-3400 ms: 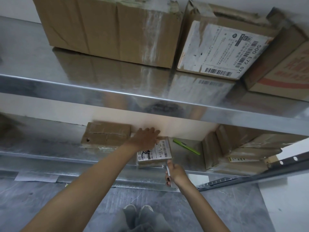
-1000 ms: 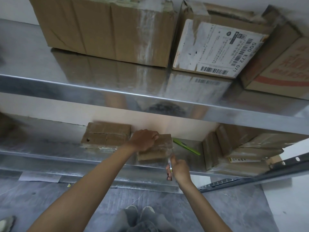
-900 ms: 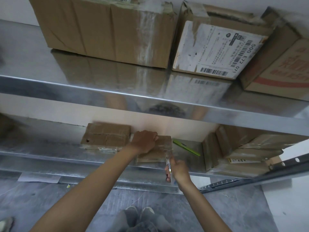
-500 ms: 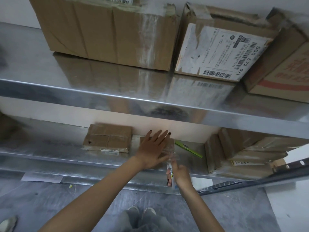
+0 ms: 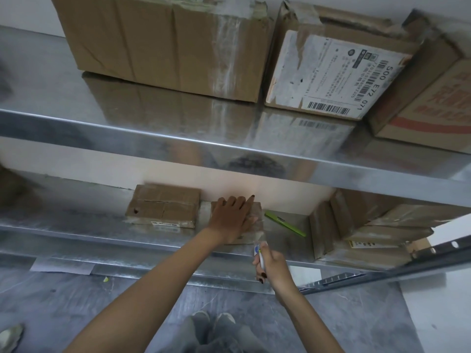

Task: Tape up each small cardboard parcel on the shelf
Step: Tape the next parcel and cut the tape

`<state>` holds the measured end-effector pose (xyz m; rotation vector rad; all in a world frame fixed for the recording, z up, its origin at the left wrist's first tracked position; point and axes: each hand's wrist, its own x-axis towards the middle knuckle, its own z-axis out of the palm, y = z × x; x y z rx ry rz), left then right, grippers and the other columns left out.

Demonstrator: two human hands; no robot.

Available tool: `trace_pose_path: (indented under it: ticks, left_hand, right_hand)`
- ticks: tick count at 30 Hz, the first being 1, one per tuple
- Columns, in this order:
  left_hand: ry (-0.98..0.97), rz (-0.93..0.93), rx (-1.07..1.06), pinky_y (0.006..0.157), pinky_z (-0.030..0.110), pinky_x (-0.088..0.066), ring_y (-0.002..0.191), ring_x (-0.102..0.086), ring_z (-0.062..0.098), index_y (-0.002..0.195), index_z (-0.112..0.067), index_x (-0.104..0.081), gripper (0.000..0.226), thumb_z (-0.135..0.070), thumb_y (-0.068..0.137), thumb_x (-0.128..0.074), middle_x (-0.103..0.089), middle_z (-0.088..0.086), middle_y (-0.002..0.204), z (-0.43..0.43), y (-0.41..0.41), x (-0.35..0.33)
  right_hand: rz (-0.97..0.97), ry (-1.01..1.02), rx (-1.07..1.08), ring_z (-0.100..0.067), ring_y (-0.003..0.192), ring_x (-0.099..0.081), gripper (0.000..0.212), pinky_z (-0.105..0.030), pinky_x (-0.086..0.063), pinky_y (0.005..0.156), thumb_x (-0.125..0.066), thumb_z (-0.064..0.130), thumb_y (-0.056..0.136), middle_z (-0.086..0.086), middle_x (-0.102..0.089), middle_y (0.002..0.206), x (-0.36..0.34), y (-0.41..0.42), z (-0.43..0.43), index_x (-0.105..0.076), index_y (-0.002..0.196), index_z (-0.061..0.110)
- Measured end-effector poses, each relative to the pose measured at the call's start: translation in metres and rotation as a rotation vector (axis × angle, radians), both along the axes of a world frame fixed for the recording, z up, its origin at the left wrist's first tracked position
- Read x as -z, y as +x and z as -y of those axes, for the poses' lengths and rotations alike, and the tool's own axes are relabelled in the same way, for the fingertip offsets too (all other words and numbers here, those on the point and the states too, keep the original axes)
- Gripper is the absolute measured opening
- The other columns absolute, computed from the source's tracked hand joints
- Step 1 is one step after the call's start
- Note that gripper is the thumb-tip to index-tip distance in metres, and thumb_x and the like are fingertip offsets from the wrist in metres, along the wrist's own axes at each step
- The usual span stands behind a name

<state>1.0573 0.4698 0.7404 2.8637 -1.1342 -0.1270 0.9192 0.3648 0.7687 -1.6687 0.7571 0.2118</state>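
A small cardboard parcel (image 5: 256, 212) lies on the lower metal shelf (image 5: 76, 220), partly covered with clear tape. My left hand (image 5: 233, 217) presses flat on its top with the fingers straight. My right hand (image 5: 270, 261) grips a thin roll of clear tape (image 5: 258, 253) just in front of the parcel's right front corner, at the shelf edge. A strip of tape seems to run from the roll up to the parcel. A second small parcel (image 5: 163, 206) sits to the left, apart from my hands.
A green cutter (image 5: 285, 223) lies on the shelf right of the parcel. Stacked cardboard boxes (image 5: 356, 230) fill the shelf's right end. The upper shelf (image 5: 178, 138) overhangs, holding large boxes (image 5: 163, 44). My feet (image 5: 214, 319) stand on the grey floor.
The parcel's label side was up earlier, and plain cardboard now faces up. My left hand went from gripping the parcel to pressing flat on it. My right hand stays at the front corner with the tape.
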Motion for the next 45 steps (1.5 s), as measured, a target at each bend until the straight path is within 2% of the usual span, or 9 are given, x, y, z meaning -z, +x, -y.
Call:
trace_pose_path:
  ticks: [9,14,19,22,29,36,40,42,45]
  left_hand:
    - [-0.011,-0.026,-0.107,0.117,0.057,-0.009,0.147,-0.014,0.031,0.153,-0.015,-0.012,0.078,-0.06,0.09,-0.008,-0.024,0.013,0.157,0.002,-0.003,-0.006]
    - [-0.514,0.208,-0.183,0.087,0.041,-0.046,0.098,-0.058,0.029,0.109,-0.014,-0.06,0.037,-0.041,0.093,-0.041,-0.061,0.007,0.105,-0.009,-0.058,-0.009]
    - [-0.611,-0.576,-0.541,0.074,0.034,-0.05,0.082,-0.06,0.013,0.102,-0.023,-0.052,0.046,-0.066,0.087,-0.043,-0.062,-0.007,0.089,-0.011,-0.099,-0.007]
    - [-0.818,-1.017,-0.676,0.061,0.035,-0.054,0.059,-0.059,0.015,0.108,-0.016,-0.047,0.046,-0.055,0.087,-0.058,-0.062,0.003,0.08,0.002,-0.096,-0.007]
    - [-0.957,-1.189,-0.72,0.06,0.031,-0.049,0.081,-0.063,0.018,0.124,-0.012,-0.043,0.042,-0.029,0.092,-0.063,-0.063,0.01,0.105,0.007,-0.088,-0.015]
    - [-1.077,-1.263,-0.674,0.075,0.032,-0.056,0.085,-0.068,0.022,0.123,-0.01,-0.052,0.033,-0.012,0.092,-0.062,-0.068,0.016,0.107,0.014,-0.089,-0.014]
    - [-1.123,-1.369,-0.71,0.063,0.031,-0.056,0.058,-0.067,0.018,0.124,-0.004,-0.046,0.033,-0.004,0.093,-0.058,-0.068,0.012,0.085,0.012,-0.081,-0.022]
    - [-1.091,-1.385,-0.704,0.063,0.031,-0.056,0.055,-0.066,0.018,0.125,-0.001,-0.046,0.035,-0.006,0.093,-0.059,-0.068,0.011,0.082,0.007,-0.077,-0.024]
    - [-1.065,-1.394,-0.689,0.065,0.032,-0.056,0.058,-0.069,0.019,0.124,0.0,-0.046,0.036,-0.006,0.092,-0.061,-0.069,0.011,0.084,0.002,-0.073,-0.026]
  right_hand:
    - [-0.103,0.157,0.023,-0.018,0.032,-0.036,0.051,-0.024,-0.041,0.039,-0.037,0.028,0.102,-0.002,-0.036,0.035,-0.007,0.012,-0.001,-0.054,0.063,0.001]
    - [-0.114,0.183,-0.019,-0.019,0.034,-0.037,0.048,-0.025,-0.041,0.042,-0.036,0.03,0.102,-0.007,-0.038,0.037,-0.011,0.011,0.0,-0.054,0.068,0.001]
    - [-0.143,0.195,-0.034,-0.018,0.056,-0.052,0.043,-0.025,-0.043,0.054,-0.034,0.034,0.102,-0.01,-0.055,0.061,-0.017,0.006,-0.001,-0.059,0.077,0.009]
    - [-0.09,0.392,-0.015,-0.024,0.059,-0.056,0.045,-0.029,-0.05,0.057,-0.029,0.029,0.103,-0.023,-0.057,0.077,-0.014,0.005,-0.001,-0.063,0.088,0.004]
    - [-0.126,0.688,-0.003,-0.023,0.088,-0.068,0.043,-0.031,-0.055,0.069,-0.031,0.033,0.103,-0.017,-0.069,0.105,-0.008,0.014,0.012,-0.059,0.118,0.005]
    - [-0.299,-0.245,-0.424,-0.014,0.059,-0.061,0.061,-0.023,-0.047,0.064,-0.033,0.058,0.094,0.001,-0.062,0.054,-0.035,0.021,0.04,-0.061,0.065,0.012]
    - [0.073,-0.867,-0.457,-0.027,0.081,-0.063,0.035,-0.03,-0.039,0.064,-0.048,0.037,0.096,-0.009,-0.067,0.082,-0.04,0.044,0.063,-0.063,0.081,0.009]
    - [0.279,-0.84,-0.575,-0.023,0.105,-0.055,0.02,-0.03,-0.039,0.08,-0.052,0.03,0.095,-0.006,-0.062,0.11,-0.046,0.069,0.058,-0.062,0.105,0.016]
    - [0.288,-0.724,-0.841,-0.019,0.141,-0.021,0.049,-0.031,-0.022,0.112,-0.055,0.034,0.094,-0.002,-0.031,0.151,-0.03,0.102,0.043,-0.042,0.14,0.024]
